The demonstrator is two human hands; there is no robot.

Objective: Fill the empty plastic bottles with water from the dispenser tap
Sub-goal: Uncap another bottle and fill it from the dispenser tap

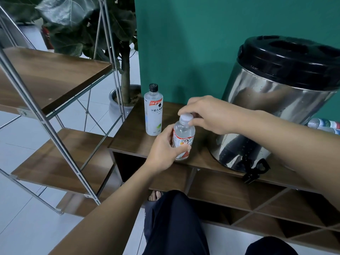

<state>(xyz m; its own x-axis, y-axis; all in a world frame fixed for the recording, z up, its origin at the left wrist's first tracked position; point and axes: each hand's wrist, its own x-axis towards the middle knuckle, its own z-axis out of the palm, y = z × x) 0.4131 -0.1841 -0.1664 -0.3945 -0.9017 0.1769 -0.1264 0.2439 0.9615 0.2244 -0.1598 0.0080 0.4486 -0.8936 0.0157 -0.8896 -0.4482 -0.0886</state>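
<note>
Left hand (163, 148) grips small bottle (183, 138) | right hand (211, 115) pinches its white cap (186, 118) | tall bottle (153, 110) at 10 o'clock | dispenser (272, 107) at 3 o'clock

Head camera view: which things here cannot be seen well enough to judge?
- Small clear plastic bottle with red label: water level unclear; the left hand covers its side.
- Its white cap: whether tightened or loosened, the right hand hides.
- Black tap of the steel dispenser: too dark to show open or closed.
- Bottles at right edge: cut off.
</note>
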